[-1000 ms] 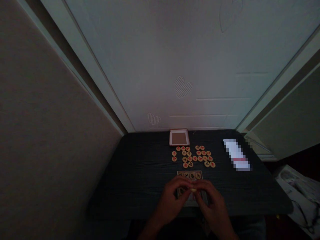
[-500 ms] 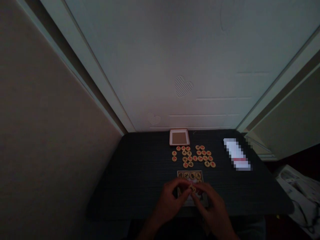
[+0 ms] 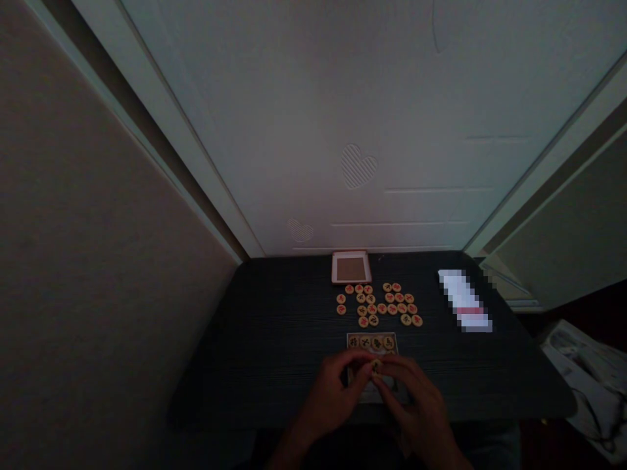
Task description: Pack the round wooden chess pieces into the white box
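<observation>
step in hand, my read: two-hand handling of one round piece (image 3: 376, 367), held up over the near part of the box (image 3: 372, 333), clear of the table (image 3: 289, 326). looks like it's being turned or squared up in the fingertips rather than pressed into anything.

fingers: left hand (image 3: 337, 388) has thumb and forefinger pinching the piece's left edge. right hand (image 3: 416, 391) has thumb and fingertips at its right edge, also a pinch as far as i can see. remaining fingers curled behind, too dark to sort out one by one.

next move, as a judgement: calls for one hand to carry the grip alone so the other can come off, with the face kept level. risk is the small rim slipping if both ease off together.

pointing: piece is a disc, so no long axis. its marked face tips up toward the camera, dark mark visible. can't read which way up the mark sits, too small.

around it: far row of the box has four dark-marked pieces (image 3: 366, 342) lying flat, marks up. beyond the box, loose pieces (image 3: 382, 309) lie flat on the table, mostly red marks, some dark. open lid (image 3: 351, 269) sits behind them, near the wall.
</observation>
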Demonstrator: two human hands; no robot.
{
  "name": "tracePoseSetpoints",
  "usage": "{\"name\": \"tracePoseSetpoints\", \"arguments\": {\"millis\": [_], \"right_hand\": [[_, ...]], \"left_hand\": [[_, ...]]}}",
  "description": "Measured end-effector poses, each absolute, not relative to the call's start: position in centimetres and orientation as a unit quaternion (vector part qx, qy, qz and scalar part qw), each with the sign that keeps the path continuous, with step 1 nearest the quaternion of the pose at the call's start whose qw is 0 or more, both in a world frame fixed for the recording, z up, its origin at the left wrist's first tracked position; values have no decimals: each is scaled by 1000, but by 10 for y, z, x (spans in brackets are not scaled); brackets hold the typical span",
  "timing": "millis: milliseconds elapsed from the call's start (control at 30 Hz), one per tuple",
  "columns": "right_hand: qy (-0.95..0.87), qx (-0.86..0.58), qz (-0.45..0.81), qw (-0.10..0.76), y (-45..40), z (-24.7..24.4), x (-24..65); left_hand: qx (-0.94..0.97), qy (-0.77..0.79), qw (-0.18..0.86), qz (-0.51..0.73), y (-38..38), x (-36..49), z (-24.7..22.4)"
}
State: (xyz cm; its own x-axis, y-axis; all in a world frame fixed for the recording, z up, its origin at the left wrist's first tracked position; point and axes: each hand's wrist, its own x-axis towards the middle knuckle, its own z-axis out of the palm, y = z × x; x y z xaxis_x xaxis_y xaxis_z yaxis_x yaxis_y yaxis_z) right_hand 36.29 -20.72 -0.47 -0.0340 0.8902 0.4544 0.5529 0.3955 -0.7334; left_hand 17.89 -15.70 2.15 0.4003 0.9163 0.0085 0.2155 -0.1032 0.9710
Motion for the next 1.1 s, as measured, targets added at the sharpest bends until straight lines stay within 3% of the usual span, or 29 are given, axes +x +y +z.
{"name": "tracePoseSetpoints", "arguments": {"millis": [200,600,867,1100], "right_hand": [[-682,-529,192,466,-206,-4,363],[-659,-548,239,456,-202,-5,372],[-624,-610,201,445,-199,-11,395],[-656,-601,172,422,-195,-22,393]], "left_hand": [[639,407,558,337,-159,180,18],[655,430,529,326,-157,176,16],[758,449,325,345,-149,151,-15],[780,461,279,319,-148,147,-24]]}}
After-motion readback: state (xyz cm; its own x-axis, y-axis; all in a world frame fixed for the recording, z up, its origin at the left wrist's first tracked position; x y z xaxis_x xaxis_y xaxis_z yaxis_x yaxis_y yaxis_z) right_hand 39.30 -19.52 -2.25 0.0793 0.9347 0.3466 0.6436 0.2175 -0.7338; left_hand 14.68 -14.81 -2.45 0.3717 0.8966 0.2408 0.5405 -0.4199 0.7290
